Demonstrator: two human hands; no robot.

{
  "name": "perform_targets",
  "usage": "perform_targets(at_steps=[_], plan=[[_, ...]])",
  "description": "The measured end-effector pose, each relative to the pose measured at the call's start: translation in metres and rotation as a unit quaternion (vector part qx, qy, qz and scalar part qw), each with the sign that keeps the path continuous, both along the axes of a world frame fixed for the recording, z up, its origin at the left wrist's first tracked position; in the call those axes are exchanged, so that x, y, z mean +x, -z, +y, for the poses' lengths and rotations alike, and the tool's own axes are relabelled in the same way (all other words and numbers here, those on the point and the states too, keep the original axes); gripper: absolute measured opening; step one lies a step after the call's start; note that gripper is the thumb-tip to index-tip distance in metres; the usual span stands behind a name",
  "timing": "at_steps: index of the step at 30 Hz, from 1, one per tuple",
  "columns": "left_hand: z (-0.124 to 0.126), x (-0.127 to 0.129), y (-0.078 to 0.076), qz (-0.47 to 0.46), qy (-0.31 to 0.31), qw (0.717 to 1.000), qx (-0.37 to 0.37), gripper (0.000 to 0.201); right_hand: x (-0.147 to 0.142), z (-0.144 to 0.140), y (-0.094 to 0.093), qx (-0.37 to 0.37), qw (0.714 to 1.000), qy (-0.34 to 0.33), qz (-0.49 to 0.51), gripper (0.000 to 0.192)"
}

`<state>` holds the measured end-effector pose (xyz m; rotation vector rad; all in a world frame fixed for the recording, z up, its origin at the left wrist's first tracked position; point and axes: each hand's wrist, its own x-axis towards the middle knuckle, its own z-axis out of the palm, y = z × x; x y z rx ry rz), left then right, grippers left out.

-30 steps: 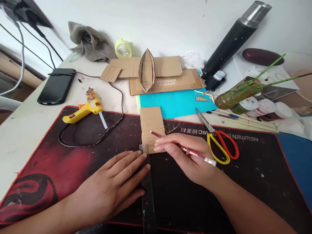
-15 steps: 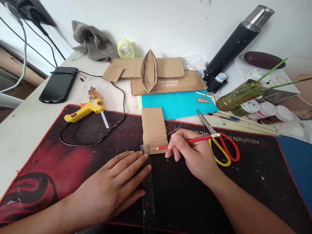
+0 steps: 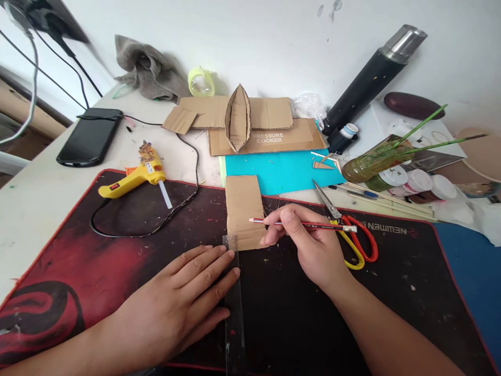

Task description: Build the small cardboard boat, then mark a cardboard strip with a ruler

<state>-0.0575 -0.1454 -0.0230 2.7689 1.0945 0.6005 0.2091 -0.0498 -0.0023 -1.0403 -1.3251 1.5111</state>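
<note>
A small rectangular piece of cardboard (image 3: 241, 201) lies on the dark mat, its far end reaching the blue paper. Over its near left corner runs a clear ruler (image 3: 235, 334), which extends towards me. My left hand (image 3: 195, 292) lies flat with extended fingers, the fingertips resting on the ruler. Pinched in my right hand (image 3: 309, 240) is a red pencil (image 3: 289, 224), held almost level, its tip over the cardboard's right part. Whether the tip touches the cardboard I cannot tell. Just right of that hand lie scissors (image 3: 348, 235) with yellow and red handles.
A yellow glue gun (image 3: 135, 177) with its cord lies left, near a black phone (image 3: 91, 137). Behind are a boat-shaped cardboard piece (image 3: 238, 122) and blue paper (image 3: 270, 169). A dark flask (image 3: 364, 83), paint jars (image 3: 417, 183) and a bottle with green sticks (image 3: 371, 162) crowd the right.
The pencil tip has risen off the cardboard's near edge and moved further up the piece, and the pencil has tilted to nearly level. My left hand stays on the ruler. The view has shifted slightly.
</note>
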Motion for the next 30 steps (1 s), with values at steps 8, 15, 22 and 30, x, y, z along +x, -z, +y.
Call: perform_targets(at_steps=[8,15,22,30], plan=[[0.000,0.002,0.003,-0.015,-0.007,1.000,0.006,0.039,0.003,0.008,-0.005,0.004,0.998,0.035,-0.048,0.061],[0.000,0.003,0.003,-0.020,-0.011,1.000,0.019,0.038,0.003,0.010,-0.001,-0.004,0.996,0.034,-0.080,0.068],[0.001,0.004,0.002,-0.026,-0.012,0.999,0.022,0.037,0.002,0.009,0.007,-0.024,0.995,0.017,-0.098,0.069],[0.000,0.004,0.004,-0.024,-0.013,0.999,0.021,0.038,0.001,0.011,0.007,-0.038,0.995,0.013,-0.093,0.068]])
